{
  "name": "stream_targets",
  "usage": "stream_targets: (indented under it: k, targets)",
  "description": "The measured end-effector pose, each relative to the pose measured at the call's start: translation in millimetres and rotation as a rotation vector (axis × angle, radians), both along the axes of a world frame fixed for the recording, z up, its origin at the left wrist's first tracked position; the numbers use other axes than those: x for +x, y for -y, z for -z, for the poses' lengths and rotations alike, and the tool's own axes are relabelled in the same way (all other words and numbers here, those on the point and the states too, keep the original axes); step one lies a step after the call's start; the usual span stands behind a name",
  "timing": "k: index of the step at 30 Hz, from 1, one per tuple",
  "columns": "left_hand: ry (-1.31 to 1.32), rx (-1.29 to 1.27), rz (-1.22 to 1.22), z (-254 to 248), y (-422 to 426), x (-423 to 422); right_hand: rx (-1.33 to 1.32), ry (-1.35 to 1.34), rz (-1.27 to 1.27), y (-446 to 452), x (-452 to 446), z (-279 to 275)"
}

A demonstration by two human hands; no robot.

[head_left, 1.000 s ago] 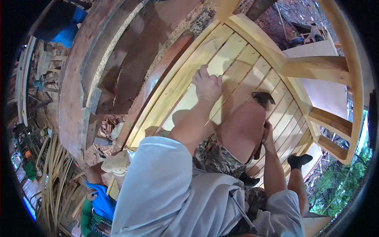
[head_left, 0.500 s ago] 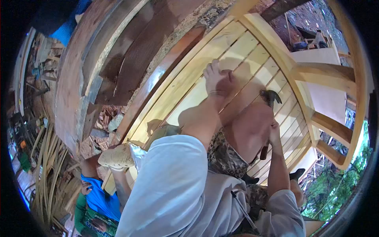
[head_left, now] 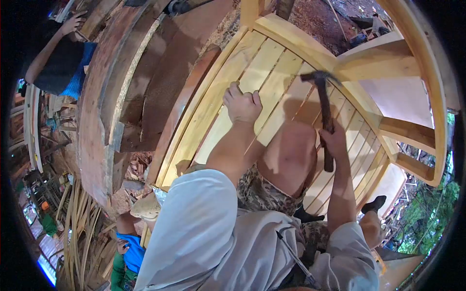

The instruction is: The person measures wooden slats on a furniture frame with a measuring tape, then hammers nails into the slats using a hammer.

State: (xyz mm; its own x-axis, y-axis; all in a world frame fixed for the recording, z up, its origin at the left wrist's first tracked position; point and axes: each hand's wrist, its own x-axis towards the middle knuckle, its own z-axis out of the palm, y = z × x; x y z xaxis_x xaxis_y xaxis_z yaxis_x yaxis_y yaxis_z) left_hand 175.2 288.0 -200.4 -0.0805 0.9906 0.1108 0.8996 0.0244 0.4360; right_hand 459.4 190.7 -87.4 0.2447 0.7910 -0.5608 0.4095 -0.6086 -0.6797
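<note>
Higher in the frame than before, the dark claw hammer with a brown handle point(head_left: 325, 107) tilts right of centre, clenched in the right hand point(head_left: 335, 140), while the half-curled left hand point(head_left: 243, 105), contents hidden, overlaps the yellow slatted wooden surface point(head_left: 266, 59), where a stray swing could bruise it.

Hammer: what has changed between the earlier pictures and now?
The right hand has moved the hammer up the picture, its head now well past the knee. A co-worker's hand has come into view, upper left. Unchanged: the right hand's hold, and the left hand over the slats.
</note>
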Motion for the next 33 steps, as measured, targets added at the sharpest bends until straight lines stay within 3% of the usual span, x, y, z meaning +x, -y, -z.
stream_targets:
  k: [2,5,8,12,18,24,26,33]
  targets:
    - [0.009,0.004,-0.012,-0.2,-1.5,1.1,0.244,-0.038,0.018,-19.5,-6.4,-21.9]
    - [-0.034,0.032,-0.008,-0.9,-1.2,1.0,0.272,-0.256,0.111,-44.6,-27.8,-64.6]
    - [-0.021,0.031,-0.001,0.4,-1.2,0.0,0.082,-0.021,0.093,-31.8,-6.0,-29.7]
    - [-0.032,0.110,-0.001,2.5,0.0,0.6,0.106,0.224,-0.037,5.1,0.5,10.1]
    - [-0.007,-0.019,0.002,-3.5,-0.3,-0.3,-0.051,0.146,0.054,20.6,-8.0,3.9]
    - [-0.025,0.026,-0.041,1.7,0.5,5.1,0.073,0.137,-0.037,15.0,1.7,1.1]
    - [0.013,0.050,-0.031,-1.5,1.3,3.3,0.208,-0.095,0.028,9.3,-10.6,-9.8]
    - [-0.030,-0.101,-0.034,-3.8,-1.5,3.0,0.029,0.016,0.064,-1.0,-32.9,-7.8]
